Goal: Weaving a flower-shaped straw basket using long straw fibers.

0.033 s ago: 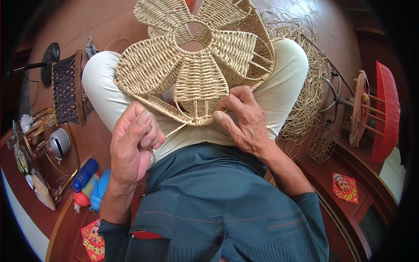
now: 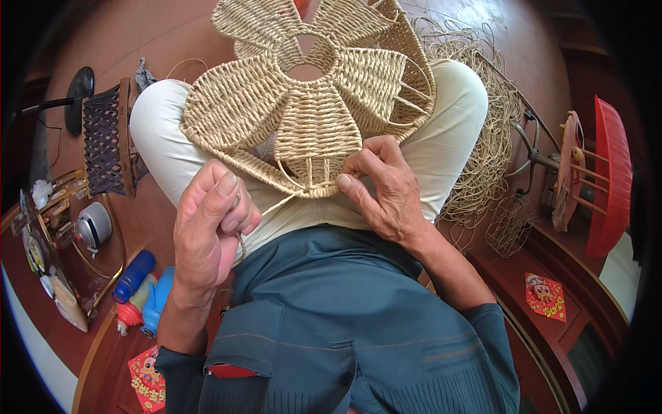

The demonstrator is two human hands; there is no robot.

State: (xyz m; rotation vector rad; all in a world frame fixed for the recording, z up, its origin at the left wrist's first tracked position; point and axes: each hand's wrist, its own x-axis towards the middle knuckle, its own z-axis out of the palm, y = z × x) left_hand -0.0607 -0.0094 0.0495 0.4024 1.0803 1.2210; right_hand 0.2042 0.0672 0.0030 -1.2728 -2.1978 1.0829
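A flower-shaped piece of woven straw-coloured cord (image 2: 314,121), with several petals round a central hole, rests across my light-trousered legs. At its near petal, bare spokes show above the braided rim. My left hand (image 2: 214,221) is closed on a thin twisted cord (image 2: 279,205) that runs up to that rim, below and left of the petal. My right hand (image 2: 386,193) grips the rim at the petal's right corner, thumb and bent fingers pressed on it; what lies under the fingertips is partly hidden.
A large tangle of cord (image 2: 479,145) lies on the floor at right, beside a red plastic-topped stool (image 2: 603,179). At left are a dark woven seat (image 2: 103,138), a low table with a kettle (image 2: 93,226), blue bottles (image 2: 134,276) and a black round base (image 2: 81,96).
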